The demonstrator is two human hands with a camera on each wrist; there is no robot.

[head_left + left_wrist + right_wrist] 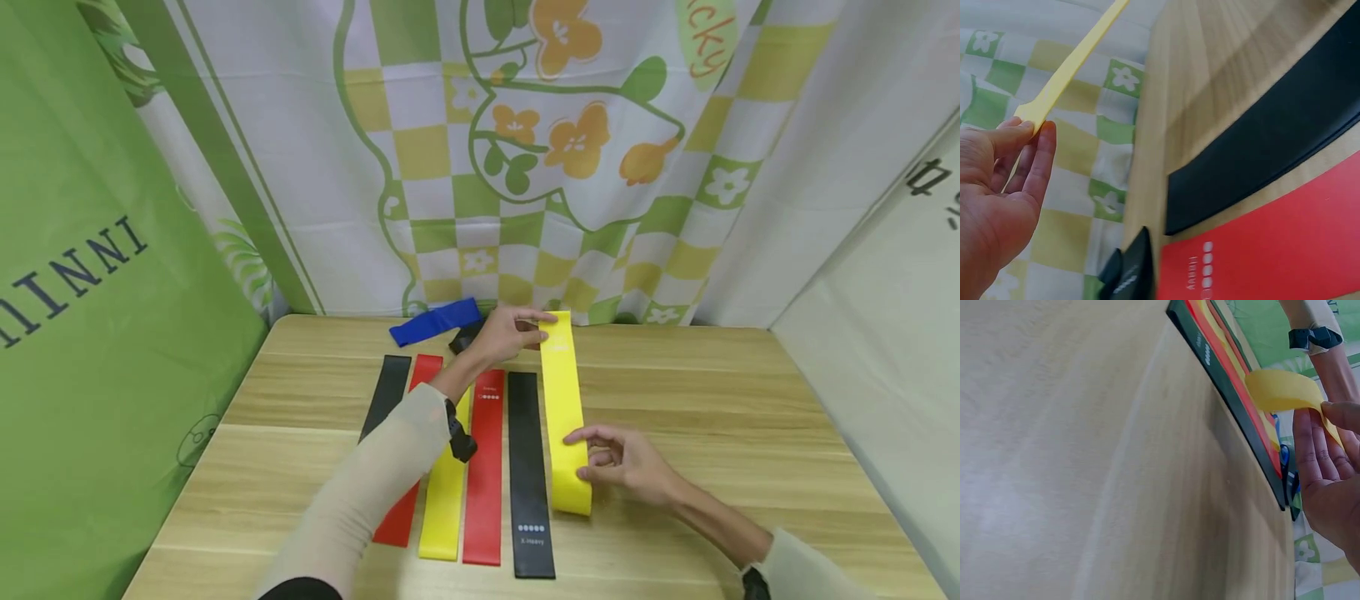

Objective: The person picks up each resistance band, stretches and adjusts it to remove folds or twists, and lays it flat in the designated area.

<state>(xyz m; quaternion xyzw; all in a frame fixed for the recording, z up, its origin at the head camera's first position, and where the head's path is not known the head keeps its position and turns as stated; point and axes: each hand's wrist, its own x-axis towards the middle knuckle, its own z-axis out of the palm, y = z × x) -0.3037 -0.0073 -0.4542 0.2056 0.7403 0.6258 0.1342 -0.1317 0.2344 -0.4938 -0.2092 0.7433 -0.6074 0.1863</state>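
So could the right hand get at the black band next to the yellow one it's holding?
Probably, but not straight away: the right hand is busy with the yellow band, which stands between it and the black band. Otherwise the black band looks uncovered and close by.

There are eight bands (561, 387) — and two hands (628, 467).
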